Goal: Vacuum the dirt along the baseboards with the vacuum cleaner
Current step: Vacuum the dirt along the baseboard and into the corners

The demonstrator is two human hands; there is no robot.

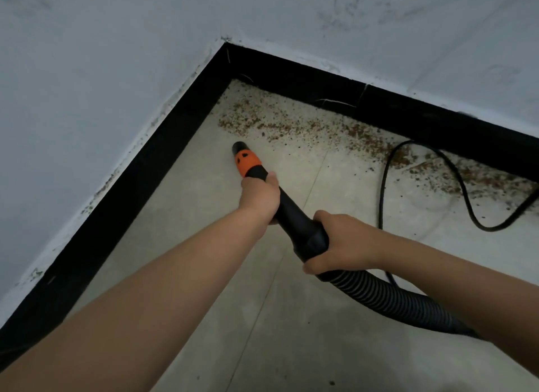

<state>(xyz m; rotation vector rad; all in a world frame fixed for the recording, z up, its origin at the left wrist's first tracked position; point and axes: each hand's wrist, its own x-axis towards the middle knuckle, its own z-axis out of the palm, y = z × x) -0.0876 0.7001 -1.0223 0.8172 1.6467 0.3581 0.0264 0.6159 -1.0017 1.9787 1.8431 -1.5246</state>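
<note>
The left hand (259, 197) is gripping the nozzle (248, 162) just behind its orange collar; the right hand (335, 243) is clamping the black tube where the hose (393, 301) is joining. The tip is pointing at 11 o'clock, near the dirt (291, 123), which is lying along the baseboard (320, 82) from 12 to 3 o'clock. I think the tip should go low and slowly along the board; the cord (385, 181) is crossing the dirt at 2 o'clock, so it is better to move it away first.

We note room corner: pale scuffed walls (102, 70), pale tiled floor (291, 318) with grout lines, black cable (385, 170) looped at right, dim even light
</note>
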